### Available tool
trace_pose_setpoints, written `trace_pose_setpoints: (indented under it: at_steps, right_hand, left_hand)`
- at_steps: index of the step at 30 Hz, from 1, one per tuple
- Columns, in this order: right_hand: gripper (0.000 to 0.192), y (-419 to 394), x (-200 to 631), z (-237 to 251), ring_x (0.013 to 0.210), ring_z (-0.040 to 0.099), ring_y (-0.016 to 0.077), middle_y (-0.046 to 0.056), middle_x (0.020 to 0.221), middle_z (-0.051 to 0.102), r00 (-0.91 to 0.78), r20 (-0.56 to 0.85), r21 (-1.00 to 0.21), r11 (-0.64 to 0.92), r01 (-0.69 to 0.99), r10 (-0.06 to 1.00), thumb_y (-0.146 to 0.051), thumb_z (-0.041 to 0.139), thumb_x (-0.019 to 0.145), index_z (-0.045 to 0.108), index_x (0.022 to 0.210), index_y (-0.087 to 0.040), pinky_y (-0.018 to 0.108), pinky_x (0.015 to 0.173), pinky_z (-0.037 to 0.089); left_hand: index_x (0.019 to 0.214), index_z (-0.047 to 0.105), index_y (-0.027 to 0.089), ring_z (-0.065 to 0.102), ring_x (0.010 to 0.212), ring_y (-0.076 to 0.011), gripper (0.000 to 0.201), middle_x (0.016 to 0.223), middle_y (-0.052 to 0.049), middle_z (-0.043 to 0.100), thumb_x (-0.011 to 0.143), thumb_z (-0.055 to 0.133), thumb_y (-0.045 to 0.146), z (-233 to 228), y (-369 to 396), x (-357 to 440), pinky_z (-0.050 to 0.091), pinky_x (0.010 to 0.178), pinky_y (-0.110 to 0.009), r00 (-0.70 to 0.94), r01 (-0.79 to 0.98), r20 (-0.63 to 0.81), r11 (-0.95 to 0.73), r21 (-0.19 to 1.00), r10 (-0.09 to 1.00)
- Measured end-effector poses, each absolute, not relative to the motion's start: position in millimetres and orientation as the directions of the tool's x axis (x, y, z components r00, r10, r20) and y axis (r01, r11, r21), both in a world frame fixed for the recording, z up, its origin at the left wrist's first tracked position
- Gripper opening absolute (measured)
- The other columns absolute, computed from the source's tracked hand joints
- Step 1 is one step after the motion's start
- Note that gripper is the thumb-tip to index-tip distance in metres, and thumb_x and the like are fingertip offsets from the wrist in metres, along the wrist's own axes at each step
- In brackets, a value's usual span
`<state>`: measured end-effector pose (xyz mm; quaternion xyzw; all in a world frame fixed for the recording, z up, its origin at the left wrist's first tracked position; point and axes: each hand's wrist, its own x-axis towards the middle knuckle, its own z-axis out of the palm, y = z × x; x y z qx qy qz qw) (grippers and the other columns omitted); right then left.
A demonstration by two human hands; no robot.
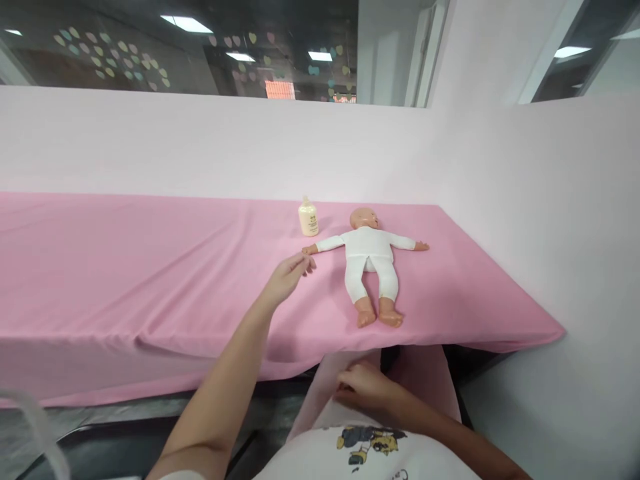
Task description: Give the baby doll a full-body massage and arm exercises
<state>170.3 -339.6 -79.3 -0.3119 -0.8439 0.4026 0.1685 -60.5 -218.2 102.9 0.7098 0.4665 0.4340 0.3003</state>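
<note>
The left hand (289, 275) is extended over the pink-covered surface (125, 280), fingers loosely spread and slightly curled, holding nothing. Its fingertips lie just beside the doll's near-left hand, close to it; contact cannot be confirmed. The right hand (363, 388) is low, at the near edge of the surface, resting on pink fabric at the person's lap with fingers bent; whether it pinches that fabric cannot be told.

The doll (369, 263) lies on its back on the right part of the surface, head toward the far wall, feet toward the near edge, both arms stretched sideways. It wears a white long-sleeved suit; its hands, feet and head are bare.

A small cream-coloured bottle (309, 218) stands upright at the far side of the surface, just left of the doll's head and apart from it.

The cloth shows folds running toward the near left. A pale pink wall (200, 147) borders the surface at the far side and at the right.
</note>
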Motion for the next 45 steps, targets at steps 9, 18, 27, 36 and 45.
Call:
trace_pose_setpoints:
  at_steps: [9,18,27,36,45]
  right_hand:
    - [0.018,-321,221,7,0.074,0.066,0.0174,0.004,0.080,0.076,-0.764,0.206,-0.619,0.686,0.383,0.612,-0.030,0.057,0.095,0.071,0.087,-0.021,0.030,0.074,0.046]
    - [0.025,-253,261,54,0.072,0.063,0.0184,0.002,0.071,0.068,-0.746,0.329,-0.506,0.775,0.379,0.579,-0.034,0.049,0.100,0.068,0.085,-0.026,0.033,0.074,0.048]
    - [0.020,-35,246,90,0.116,0.061,0.0264,0.010,0.115,0.070,-0.068,0.646,-0.684,0.615,0.392,0.761,-0.030,0.053,0.092,0.065,0.107,-0.024,0.043,0.111,0.043]
    - [0.049,99,234,54,0.144,0.047,0.0221,0.015,0.155,0.051,0.216,0.165,-0.975,0.127,0.183,0.962,-0.026,0.039,0.096,0.051,0.142,-0.013,0.041,0.124,0.032]
    - [0.071,108,219,10,0.156,0.029,0.0226,0.005,0.163,0.043,-0.118,0.518,-0.818,0.531,0.221,0.847,-0.072,0.048,0.091,0.061,0.142,-0.024,0.039,0.131,0.016]
  left_hand:
    - [0.146,0.044,0.006,0.043,0.145,-0.0310,0.058,0.154,-0.021,0.049,0.090,0.040,0.022,144,-23,-56,0.033,0.121,-0.048,0.090,0.844,0.480,-0.323,0.429,0.873]
    - [0.155,0.027,-0.005,0.000,0.159,-0.0447,0.071,0.169,-0.031,0.004,0.099,0.039,0.036,143,62,-43,0.011,0.124,-0.065,-0.019,0.970,0.480,-0.101,0.223,0.877]
    - [0.155,0.041,0.020,0.034,0.152,-0.0403,0.065,0.166,-0.022,0.031,0.098,0.052,0.048,90,83,109,0.032,0.119,-0.057,0.252,0.786,0.295,-0.373,0.492,0.921]
    - [0.140,0.061,0.026,0.045,0.139,-0.0387,0.057,0.152,-0.015,0.052,0.085,0.067,0.041,67,93,113,0.042,0.111,-0.058,0.203,0.855,0.393,-0.358,0.376,0.897]
    - [0.146,0.055,0.020,0.045,0.145,-0.0283,0.051,0.153,-0.015,0.051,0.097,0.049,0.035,12,112,64,0.034,0.123,-0.049,0.182,0.565,0.621,-0.598,0.569,0.763]
